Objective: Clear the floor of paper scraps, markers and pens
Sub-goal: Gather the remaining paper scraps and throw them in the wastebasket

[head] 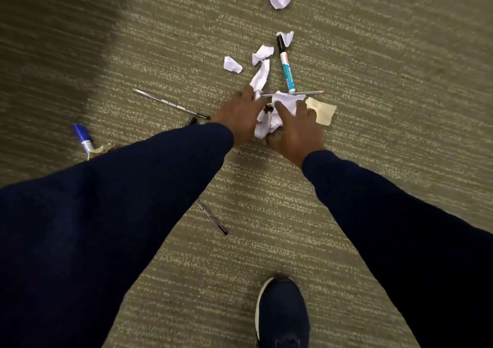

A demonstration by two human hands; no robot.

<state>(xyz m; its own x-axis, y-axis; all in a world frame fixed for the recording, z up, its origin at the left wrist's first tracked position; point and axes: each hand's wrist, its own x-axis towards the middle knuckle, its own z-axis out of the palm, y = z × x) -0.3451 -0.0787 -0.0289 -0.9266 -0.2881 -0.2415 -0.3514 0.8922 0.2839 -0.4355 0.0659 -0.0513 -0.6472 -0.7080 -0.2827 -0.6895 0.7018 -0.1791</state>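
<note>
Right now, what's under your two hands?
Crumpled white paper scraps bunch between the left hand and right hand. A pencil lies across their far edge, and a beige scrap pokes out past the right hand. Whatever lies beneath the palms is covered.
</note>
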